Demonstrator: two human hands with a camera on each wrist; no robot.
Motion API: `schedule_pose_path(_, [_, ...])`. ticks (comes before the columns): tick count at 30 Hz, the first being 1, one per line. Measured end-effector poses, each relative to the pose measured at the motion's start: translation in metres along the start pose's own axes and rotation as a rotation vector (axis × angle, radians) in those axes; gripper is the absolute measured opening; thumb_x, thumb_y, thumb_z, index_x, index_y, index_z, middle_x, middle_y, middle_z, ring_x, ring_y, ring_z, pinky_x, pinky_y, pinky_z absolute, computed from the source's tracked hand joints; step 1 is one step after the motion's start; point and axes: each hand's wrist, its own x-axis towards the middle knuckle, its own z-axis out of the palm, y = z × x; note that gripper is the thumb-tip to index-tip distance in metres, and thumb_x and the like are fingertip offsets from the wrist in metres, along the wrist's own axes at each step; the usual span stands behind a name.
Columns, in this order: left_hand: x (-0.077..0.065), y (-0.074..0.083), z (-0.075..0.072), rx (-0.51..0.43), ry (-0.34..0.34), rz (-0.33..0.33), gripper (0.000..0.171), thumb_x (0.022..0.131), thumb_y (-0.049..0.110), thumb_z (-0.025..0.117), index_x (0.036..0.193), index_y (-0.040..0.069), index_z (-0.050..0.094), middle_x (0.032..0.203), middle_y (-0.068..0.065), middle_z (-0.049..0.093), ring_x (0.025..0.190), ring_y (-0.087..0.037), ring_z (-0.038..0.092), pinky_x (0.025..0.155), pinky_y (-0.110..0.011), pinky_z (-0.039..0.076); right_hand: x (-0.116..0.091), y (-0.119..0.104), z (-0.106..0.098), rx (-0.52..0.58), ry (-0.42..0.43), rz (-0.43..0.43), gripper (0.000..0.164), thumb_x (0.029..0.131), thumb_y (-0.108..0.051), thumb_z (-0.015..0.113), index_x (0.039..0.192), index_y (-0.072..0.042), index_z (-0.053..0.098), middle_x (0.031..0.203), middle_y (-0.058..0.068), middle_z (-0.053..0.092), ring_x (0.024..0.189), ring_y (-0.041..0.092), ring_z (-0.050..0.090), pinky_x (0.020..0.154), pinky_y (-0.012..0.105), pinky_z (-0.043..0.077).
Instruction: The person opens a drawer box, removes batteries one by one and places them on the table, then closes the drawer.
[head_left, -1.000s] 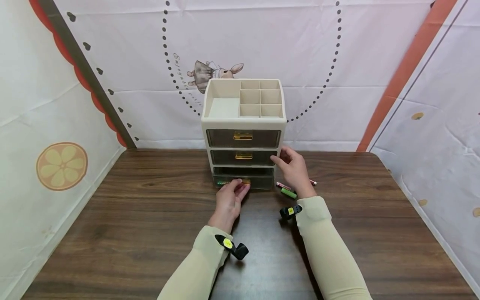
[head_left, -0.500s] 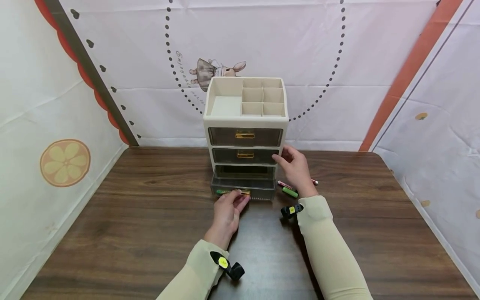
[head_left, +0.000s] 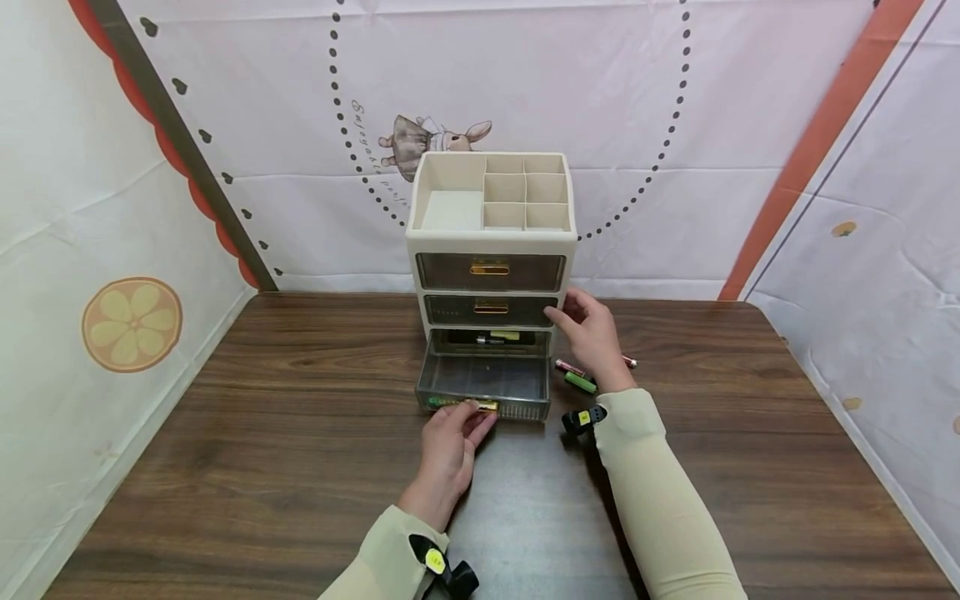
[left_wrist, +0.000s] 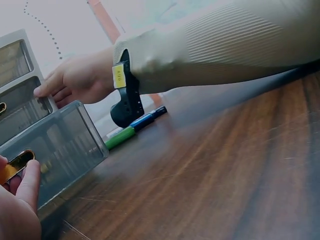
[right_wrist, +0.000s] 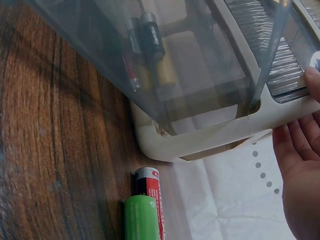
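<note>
A cream desktop drawer organizer (head_left: 491, 243) stands at the back of the table, its bottom drawer (head_left: 480, 379) pulled well out. My left hand (head_left: 444, 450) pinches the gold handle (left_wrist: 19, 165) on that drawer's front. My right hand (head_left: 594, 337) holds the organizer's right edge, thumb on the front by the middle drawer (head_left: 450, 310) and fingers round the side. Through the clear drawer, the right wrist view shows several batteries (right_wrist: 153, 37), dark and gold. On the table to the right lie a green battery (head_left: 581, 382) and a red one (right_wrist: 148, 181), close together.
The organizer's top has one large compartment (head_left: 452, 210) and several small ones (head_left: 546, 190), and its upper drawer (head_left: 438, 273) is closed. Patterned white cloth (head_left: 637, 100) hangs close behind. Wooden tabletop (head_left: 285, 433) extends in front and to both sides.
My left hand has drawn the bottom drawer out towards me, from slightly open to far out. The back of its inside now shows a yellow and dark item. My right hand keeps its hold.
</note>
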Motion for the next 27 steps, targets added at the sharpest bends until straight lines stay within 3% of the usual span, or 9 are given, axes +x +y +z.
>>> schedule_pose_path(8, [-0.006,0.000,-0.002,-0.007,-0.020,0.003,0.010,0.092,-0.002,0.057,0.085,0.003,0.052,0.087,-0.008,0.059,0.078,-0.018,0.064,0.084,-0.036,0.056,-0.011,-0.036,-0.003,-0.018,-0.028,0.012,0.037,0.095,-0.021,0.064,0.128,-0.004,0.060,0.109,0.020,0.065,0.097,0.029,0.060,0.086,0.041,0.047])
schedule_pose_path(15, [-0.005,-0.002,-0.001,-0.021,-0.017,0.008,0.012,0.091,-0.003,0.058,0.083,0.004,0.052,0.086,-0.009,0.059,0.075,-0.018,0.063,0.083,-0.036,0.056,-0.012,-0.038,-0.004,-0.011,-0.035,0.033,0.041,0.095,-0.020,0.063,0.132,-0.004,0.057,0.118,0.021,0.064,0.107,0.034,0.061,0.092,0.046,0.047])
schedule_pose_path(27, [-0.005,-0.001,-0.005,0.012,-0.037,-0.001,0.011,0.091,-0.001,0.060,0.086,0.004,0.052,0.086,-0.007,0.060,0.077,-0.017,0.065,0.083,-0.036,0.057,-0.014,-0.040,-0.005,-0.015,-0.042,0.035,0.041,0.095,-0.021,0.063,0.133,-0.005,0.057,0.117,0.020,0.064,0.106,0.032,0.061,0.091,0.046,0.048])
